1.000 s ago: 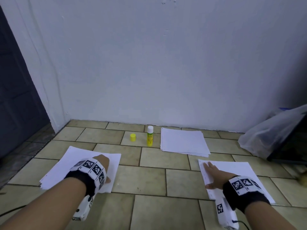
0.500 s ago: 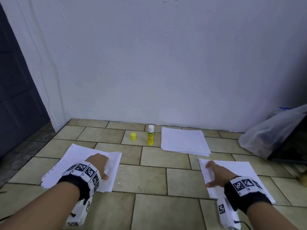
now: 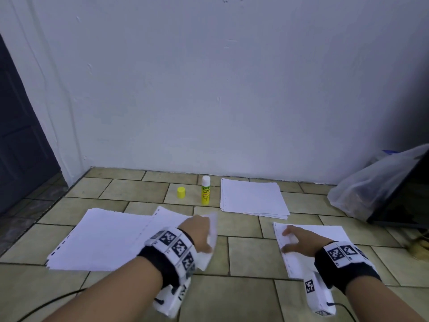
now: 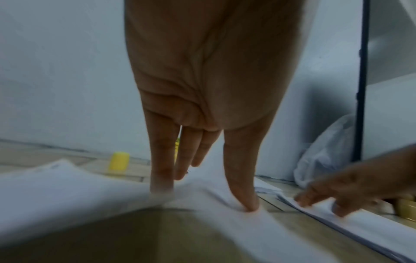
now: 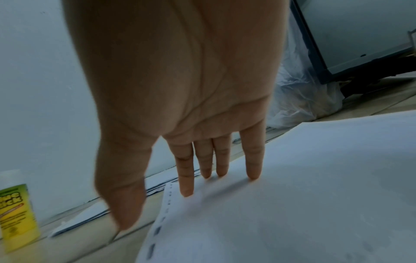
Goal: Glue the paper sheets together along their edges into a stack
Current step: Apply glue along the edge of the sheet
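The left hand (image 3: 198, 231) pinches a single white sheet of paper (image 3: 176, 219) between thumb and fingers, its right edge lifted off the left-hand pile of white sheets (image 3: 102, 240), which lies flat on the beige tiled floor (image 3: 243, 256) under and to the left of that hand; in the left wrist view the thumb (image 4: 244, 178) and fingers (image 4: 162, 160) point down with the blurred sheet bent between them. The right hand (image 3: 301, 242) lies spread, fingers straight and slightly apart, fingertips resting on the top of another flat white sheet with a punched left margin (image 3: 325, 238); in the right wrist view its thumb (image 5: 122, 195) hangs past the punched margin over the floor. Ahead, between the two hands and close to the white wall (image 3: 232, 89), stands an upright yellow glue stick with a white top (image 3: 205, 190), its loose yellow cap (image 3: 181, 192) just to its left. Right of the stick, beyond the right hand, lies a third neat stack of white paper (image 3: 254, 197). Further right of the right hand slumps a clear plastic bag (image 3: 371, 182) against a dark panel (image 3: 406, 196).
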`<state>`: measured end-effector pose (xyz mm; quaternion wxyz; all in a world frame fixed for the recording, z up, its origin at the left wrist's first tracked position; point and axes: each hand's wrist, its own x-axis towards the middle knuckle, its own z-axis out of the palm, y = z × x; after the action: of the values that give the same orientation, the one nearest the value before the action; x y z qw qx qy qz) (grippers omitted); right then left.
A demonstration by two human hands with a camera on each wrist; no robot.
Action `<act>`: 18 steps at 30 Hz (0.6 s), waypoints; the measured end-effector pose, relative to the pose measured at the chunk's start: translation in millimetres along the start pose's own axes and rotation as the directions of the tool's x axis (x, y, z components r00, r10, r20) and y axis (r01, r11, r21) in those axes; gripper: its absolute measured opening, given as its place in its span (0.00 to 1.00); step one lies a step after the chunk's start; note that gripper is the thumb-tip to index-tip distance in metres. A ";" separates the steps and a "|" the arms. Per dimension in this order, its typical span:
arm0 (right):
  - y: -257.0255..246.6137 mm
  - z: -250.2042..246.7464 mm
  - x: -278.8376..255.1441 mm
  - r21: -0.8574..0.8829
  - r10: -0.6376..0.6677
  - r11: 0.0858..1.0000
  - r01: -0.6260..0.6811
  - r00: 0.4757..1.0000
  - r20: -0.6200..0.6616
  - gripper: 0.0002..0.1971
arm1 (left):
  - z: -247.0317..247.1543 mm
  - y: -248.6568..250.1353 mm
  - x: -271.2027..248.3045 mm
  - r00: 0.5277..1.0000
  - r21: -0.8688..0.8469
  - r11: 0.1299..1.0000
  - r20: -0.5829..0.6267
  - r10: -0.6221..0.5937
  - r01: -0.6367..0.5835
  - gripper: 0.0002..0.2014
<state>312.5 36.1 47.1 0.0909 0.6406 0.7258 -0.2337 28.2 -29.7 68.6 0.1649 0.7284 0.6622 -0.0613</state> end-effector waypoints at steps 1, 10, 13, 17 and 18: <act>0.3 -1.8 1.2 -0.010 -0.006 1.000 0.006 1.000 -0.009 0.25 | 6.9 11.3 2.7 1.000 -0.016 1.000 0.018 0.008 -0.008 0.31; 5.3 -0.9 12.3 -0.175 -0.065 0.984 0.042 0.990 -0.125 0.22 | 21.2 24.2 18.0 0.968 0.183 0.968 0.211 0.134 -0.174 0.25; 4.7 -0.7 11.0 -0.151 -0.084 0.986 0.066 0.990 -0.117 0.18 | 20.3 10.5 17.3 0.971 0.146 0.971 0.173 0.162 -0.188 0.32; 7.2 -2.4 9.4 -0.205 -0.116 0.974 0.095 0.989 -0.091 0.10 | 25.4 -4.6 20.5 0.959 0.134 0.959 0.173 0.225 -0.250 0.33; 7.1 -4.4 9.3 -0.213 -0.116 0.972 0.096 0.990 -0.081 0.09 | 23.9 -8.1 20.9 0.952 0.128 0.957 0.196 0.234 -0.261 0.34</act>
<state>318.7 46.9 45.4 0.1110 0.5980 0.7829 -0.1310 25.8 -17.1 38.4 0.1739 0.8079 0.5411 -0.1557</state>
